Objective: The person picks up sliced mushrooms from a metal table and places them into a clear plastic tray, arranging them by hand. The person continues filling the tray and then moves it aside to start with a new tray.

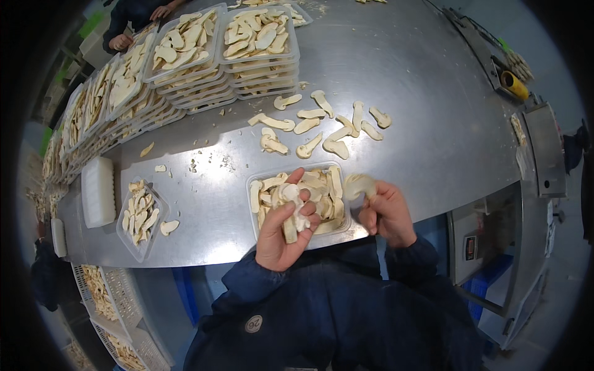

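Observation:
My left hand (283,232) is closed around several pale mushroom slices (291,204), over a clear plastic tray (347,221) of sliced mushrooms. Between the thumb and fingers of my right hand (387,213) is one curved mushroom slice (359,186), blurred, just right of the tray's rim. Loose mushroom slices (307,125) lie scattered on the steel table beyond the tray. Part of the tray's contents is hidden beneath my left hand.
Stacked trays of mushroom slices (260,35) line the table's far left. A smaller filled tray (139,213) and a stack of white trays (99,192) stand at left. Perforated baskets (118,297) sit below the edge. Another person's hands (121,42) are at upper left.

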The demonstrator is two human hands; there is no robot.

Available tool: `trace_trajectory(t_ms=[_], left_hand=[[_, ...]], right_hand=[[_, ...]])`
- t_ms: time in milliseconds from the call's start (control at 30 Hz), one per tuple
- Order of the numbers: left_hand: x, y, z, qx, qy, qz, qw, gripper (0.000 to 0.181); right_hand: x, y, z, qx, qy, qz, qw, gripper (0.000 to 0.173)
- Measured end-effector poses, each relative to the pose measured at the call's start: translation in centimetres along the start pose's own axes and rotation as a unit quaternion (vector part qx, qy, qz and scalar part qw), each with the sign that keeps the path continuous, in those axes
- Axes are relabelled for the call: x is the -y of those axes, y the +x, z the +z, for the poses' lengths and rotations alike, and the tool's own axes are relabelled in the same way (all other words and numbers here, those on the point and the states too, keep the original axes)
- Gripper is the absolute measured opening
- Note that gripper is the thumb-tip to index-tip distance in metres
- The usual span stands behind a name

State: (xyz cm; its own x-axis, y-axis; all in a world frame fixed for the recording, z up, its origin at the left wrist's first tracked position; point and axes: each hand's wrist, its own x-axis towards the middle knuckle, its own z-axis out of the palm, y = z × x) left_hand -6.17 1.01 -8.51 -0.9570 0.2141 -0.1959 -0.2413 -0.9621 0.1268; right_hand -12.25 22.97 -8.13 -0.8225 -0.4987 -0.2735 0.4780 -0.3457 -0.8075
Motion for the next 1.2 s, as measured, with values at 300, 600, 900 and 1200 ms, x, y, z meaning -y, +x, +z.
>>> trace_trajectory(t_ms=[300,600,900,1200], left_hand=[[2.9,0.7,1.7,0.053,0.140,0.073,0.986,0.099],[5.0,1.4,1.8,0.036,0.263,0.185,0.946,0.107],[6.2,1.1,2.4,0.000,0.386,0.242,0.890,0.101],[7.1,0.9,2.6,-0.001,0.375,0.260,0.890,0.102]], right_hand=[[-1.8,-2.1,3.3,0.088,0.160,0.101,0.978,0.019],[-2.1,-2.7,2.9,0.093,0.176,0.152,0.968,0.018],[-2.8,-2.8,2.6,0.051,0.241,0.123,0.961,0.010],[-3.8,-2.6,2.0,0.087,0.273,0.081,0.955,0.005]])
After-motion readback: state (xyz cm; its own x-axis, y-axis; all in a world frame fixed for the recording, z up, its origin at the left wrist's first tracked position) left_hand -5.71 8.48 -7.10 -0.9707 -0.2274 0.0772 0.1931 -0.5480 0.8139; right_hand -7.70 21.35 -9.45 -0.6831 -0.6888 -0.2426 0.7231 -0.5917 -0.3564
